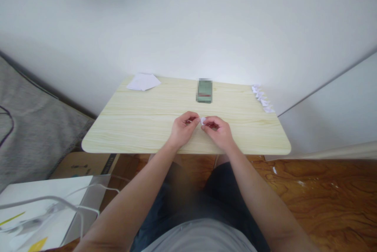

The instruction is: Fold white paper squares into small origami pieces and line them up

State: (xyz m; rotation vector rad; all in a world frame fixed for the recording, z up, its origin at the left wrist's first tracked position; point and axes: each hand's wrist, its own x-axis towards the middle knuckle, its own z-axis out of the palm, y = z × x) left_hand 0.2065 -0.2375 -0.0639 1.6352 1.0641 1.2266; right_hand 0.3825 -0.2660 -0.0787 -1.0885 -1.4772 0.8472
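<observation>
Just above the front half of the pale wood-grain table (132, 126), a small folded piece of white paper (203, 120) is pinched between my two hands. My left hand (185, 126) closes thumb and fingers on its left side. On its other side, the fingertips of my right hand (218, 129) grip it too. Fingers cover much of the paper, so its full shape is hidden. Beyond my hands lies a dark green, blurred-out rectangular object (204, 91).
White paper sheets (143, 81) lie at the table's back left. Several small folded white paper pieces (260, 98) line its right edge. A wall rises behind. Left below are a cardboard box (82, 163), a white box (47, 201) and white cables (67, 203). Paper scraps (275, 170) dot the wooden floor.
</observation>
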